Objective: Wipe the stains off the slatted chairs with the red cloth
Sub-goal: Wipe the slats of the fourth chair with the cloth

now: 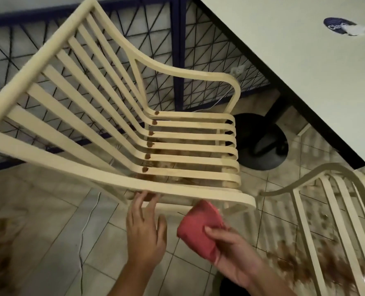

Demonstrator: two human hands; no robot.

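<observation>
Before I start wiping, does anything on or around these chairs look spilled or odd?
Yes: brown spots run in a row across the near chair's seat slats at the bend into the back, and brown splatter marks the floor tiles under the second chair.

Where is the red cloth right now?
In the head view, the red cloth is low, just right of centre, held in the right hand, under the near armrest of the slatted chair, beside the left hand.

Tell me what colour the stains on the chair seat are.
Dark brown; the stains show best in the head view.
</observation>
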